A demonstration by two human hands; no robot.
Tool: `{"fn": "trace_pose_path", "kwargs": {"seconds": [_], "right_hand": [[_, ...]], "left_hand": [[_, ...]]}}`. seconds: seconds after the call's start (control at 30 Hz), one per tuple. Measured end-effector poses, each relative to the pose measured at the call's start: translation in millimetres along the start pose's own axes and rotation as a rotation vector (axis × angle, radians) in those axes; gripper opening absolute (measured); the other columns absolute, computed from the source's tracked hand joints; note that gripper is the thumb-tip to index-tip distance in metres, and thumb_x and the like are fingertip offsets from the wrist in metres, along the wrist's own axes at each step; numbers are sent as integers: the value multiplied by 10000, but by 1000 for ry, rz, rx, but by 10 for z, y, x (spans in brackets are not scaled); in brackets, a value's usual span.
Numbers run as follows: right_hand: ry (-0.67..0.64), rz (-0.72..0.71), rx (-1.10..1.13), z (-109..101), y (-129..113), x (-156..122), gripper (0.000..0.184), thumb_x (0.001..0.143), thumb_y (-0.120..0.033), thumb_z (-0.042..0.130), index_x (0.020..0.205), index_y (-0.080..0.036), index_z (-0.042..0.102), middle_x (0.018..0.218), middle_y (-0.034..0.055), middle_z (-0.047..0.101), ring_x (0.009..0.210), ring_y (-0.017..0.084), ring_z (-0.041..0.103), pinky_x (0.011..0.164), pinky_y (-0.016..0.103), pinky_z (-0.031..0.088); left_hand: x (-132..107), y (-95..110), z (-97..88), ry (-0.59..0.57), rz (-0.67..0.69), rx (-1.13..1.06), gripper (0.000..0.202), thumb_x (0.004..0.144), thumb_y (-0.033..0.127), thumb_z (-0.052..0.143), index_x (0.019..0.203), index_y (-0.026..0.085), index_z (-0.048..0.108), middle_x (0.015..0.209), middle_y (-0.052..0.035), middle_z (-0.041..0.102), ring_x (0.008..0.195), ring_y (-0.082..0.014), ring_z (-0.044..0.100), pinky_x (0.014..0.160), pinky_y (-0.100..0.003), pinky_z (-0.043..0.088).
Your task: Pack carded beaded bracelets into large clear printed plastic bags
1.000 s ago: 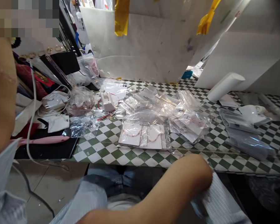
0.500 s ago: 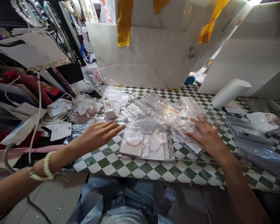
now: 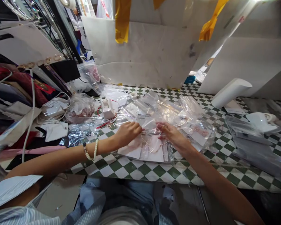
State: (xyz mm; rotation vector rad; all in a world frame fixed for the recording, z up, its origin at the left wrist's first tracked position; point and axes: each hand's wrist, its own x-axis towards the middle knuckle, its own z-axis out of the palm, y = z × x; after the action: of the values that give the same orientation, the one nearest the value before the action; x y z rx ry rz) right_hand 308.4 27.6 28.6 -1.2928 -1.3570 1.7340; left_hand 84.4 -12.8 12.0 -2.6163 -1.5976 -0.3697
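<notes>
My left hand [image 3: 128, 132], with a bracelet of pale beads [image 3: 95, 151] at its wrist, is closed at the top of a clear plastic bag [image 3: 144, 156]. Its fingertips seem to pinch the bag's printed film. Opposite it, my right hand [image 3: 172, 134] is at the same bag's upper right, thumb and fingers apart. Inside the bag, white cards carry thin pinkish bead strands, partly hidden under my hands. Further clear bags [image 3: 168, 109] lie heaped behind. To the right, another bagged card [image 3: 199, 136] with a pink strand lies flat.
A white tape dispenser [image 3: 107, 107] stands left of the heap, red cord and small beads beside it. A white roll [image 3: 231, 92] leans at the back right. Grey plastic bags [image 3: 255, 150] lie at the right. Cables and a power strip [image 3: 16, 128] crowd the left. White boards close off the back.
Both hands have come inward to the bag in front of me. The left has closed at its top edge; the right has left the bagged cards on the right.
</notes>
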Motion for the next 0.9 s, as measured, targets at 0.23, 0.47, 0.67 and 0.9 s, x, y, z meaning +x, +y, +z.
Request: {"fn": "trace_pose_path", "kwargs": {"seconds": [0.23, 0.47, 0.67, 0.9], "right_hand": [[88, -82, 89, 39, 4, -15, 394, 648, -467, 865, 813, -188, 641, 845, 23, 717, 848, 160, 692, 761, 262, 518], [4, -9, 131, -11, -92, -242, 479, 792, -467, 779, 1176, -231, 619, 1037, 69, 759, 887, 188, 734, 778, 289, 582], [-313, -418, -374, -29, -38, -465, 613, 936, -588, 563, 1501, -407, 409, 1583, 21, 395, 1460, 274, 374, 1183, 511, 359], [-411, -519, -979, 65, 284, -411, 589, 918, -496, 629, 1463, -538, 411, 1545, -99, 404, 1454, 336, 364, 1233, 618, 244]], "left_hand": [[-154, 196, -108, 21, 50, -150, 417, 1048, 457, 386, 1011, 195, 709, 904, -65, 752, 816, -189, 704, 688, -313, 527], [468, -793, 83, -1, -227, -192, 459, 971, 259, 512, 1390, 72, 527, 1397, -216, 571, 1236, -301, 585, 962, -415, 507], [789, -1075, 216, -52, -256, -207, 363, 871, 316, 675, 1191, 146, 692, 1128, -130, 735, 993, -255, 670, 814, -341, 506], [852, -1067, 54, 111, -346, -170, 394, 1011, 408, 430, 971, 149, 724, 824, -19, 729, 741, -122, 534, 740, -283, 435]]}}
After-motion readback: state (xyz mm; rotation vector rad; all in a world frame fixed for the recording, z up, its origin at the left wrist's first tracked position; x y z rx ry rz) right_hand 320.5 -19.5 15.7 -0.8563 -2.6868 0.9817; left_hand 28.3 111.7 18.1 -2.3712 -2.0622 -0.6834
